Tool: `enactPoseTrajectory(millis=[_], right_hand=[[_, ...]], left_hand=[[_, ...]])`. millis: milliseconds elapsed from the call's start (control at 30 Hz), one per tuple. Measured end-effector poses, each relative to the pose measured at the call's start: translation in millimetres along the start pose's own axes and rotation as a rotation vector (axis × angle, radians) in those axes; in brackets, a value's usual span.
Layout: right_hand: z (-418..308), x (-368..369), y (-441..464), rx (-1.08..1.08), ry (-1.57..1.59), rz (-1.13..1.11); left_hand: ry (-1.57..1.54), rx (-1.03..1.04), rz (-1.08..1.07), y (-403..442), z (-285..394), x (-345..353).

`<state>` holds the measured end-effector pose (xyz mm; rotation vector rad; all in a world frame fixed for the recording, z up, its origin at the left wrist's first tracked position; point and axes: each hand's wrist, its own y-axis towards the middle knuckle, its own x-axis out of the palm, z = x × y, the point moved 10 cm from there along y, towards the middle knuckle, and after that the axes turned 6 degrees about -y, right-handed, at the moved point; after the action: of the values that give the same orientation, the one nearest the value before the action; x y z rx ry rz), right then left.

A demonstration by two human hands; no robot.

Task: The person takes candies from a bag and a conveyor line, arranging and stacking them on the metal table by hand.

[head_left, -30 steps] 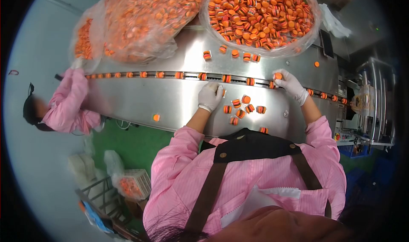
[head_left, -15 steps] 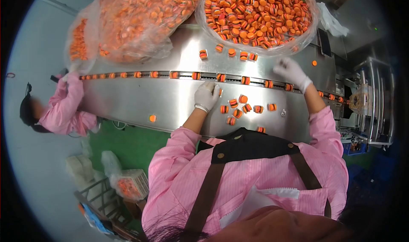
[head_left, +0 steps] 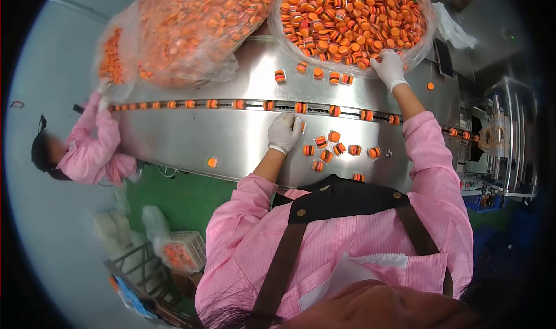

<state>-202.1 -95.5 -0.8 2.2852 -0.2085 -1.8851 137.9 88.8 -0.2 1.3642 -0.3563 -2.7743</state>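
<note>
Cropped and concealed parts.
The top edge is cutting off the open bag (head_left: 430,30) and the bulging bag (head_left: 211,68); the right sleeve (head_left: 431,144) is covering a stretch of conveyor track (head_left: 317,107); the left hand (head_left: 285,133) is partly hiding an orange piece (head_left: 303,127); the co-worker's hands (head_left: 104,103) are showing too small to read.

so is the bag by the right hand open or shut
Open: the clear bag spreads wide around uncovered orange pieces, with the right hand at its near edge.

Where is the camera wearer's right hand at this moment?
In the head view, the right hand is in the upper right, at the near rim of the open bag of orange pieces, beyond the conveyor.
</note>
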Motion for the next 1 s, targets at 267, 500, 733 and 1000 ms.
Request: enactPoseTrajectory(millis=[267, 500, 733, 1000], right_hand=[[-9.1, -43.8, -58.1, 0.001, 0.627, -0.022], [-62.1, -24.8, -161.7, -0.481, 0.440, -0.383], [-58.4, -53.2, -136.6, -0.446, 0.593, -0.339], [-45.3, -18.9, 4.8, -0.406, 0.104, -0.275]], left_hand=[[-0.014, -0.004, 0.000, -1.0, -2.0, 1.6], [-0.008, 0.007, 0.002, -0.7, 4.1, -1.7], [0.005, -0.031, -0.033, -0.6, -0.6, 2.3], [-0.026, -0.036, -0.017, -1.6, -1.6, 1.3]])
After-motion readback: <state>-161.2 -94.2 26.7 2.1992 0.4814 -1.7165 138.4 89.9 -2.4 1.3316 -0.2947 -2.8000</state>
